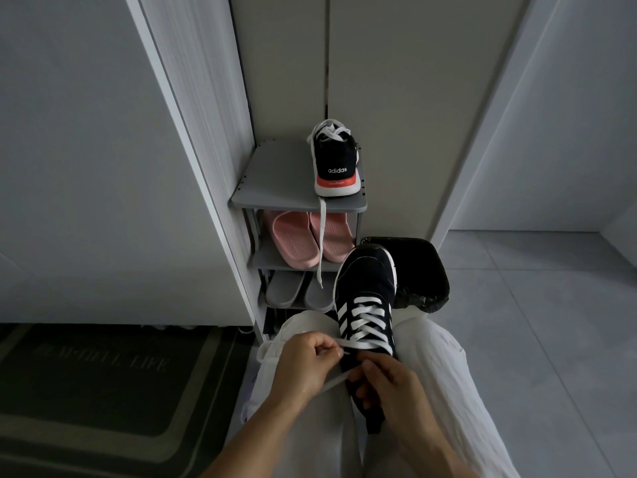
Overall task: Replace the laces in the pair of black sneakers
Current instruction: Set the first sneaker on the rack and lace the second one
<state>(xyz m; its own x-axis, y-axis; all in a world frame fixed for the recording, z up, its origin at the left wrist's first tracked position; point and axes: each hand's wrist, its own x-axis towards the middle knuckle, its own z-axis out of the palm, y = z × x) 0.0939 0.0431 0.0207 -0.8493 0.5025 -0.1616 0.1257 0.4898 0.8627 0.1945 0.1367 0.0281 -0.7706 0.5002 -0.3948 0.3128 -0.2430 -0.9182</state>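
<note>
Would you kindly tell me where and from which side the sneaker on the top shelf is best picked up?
Grip the sneaker at its heel collar, coming from the near side: the heel faces you at the top shelf's front edge, toe toward the wall. Probably gather its lace too, since it dangles over the edge past the lower shelves.

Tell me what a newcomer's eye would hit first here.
The black sneaker on the person's lap, bottom centre: the left hand pinches its white lace while the right hand grips the shoe. Behind it, the second sneaker stands atop the shoe rack, a lace dangling past the pink slippers.
</note>
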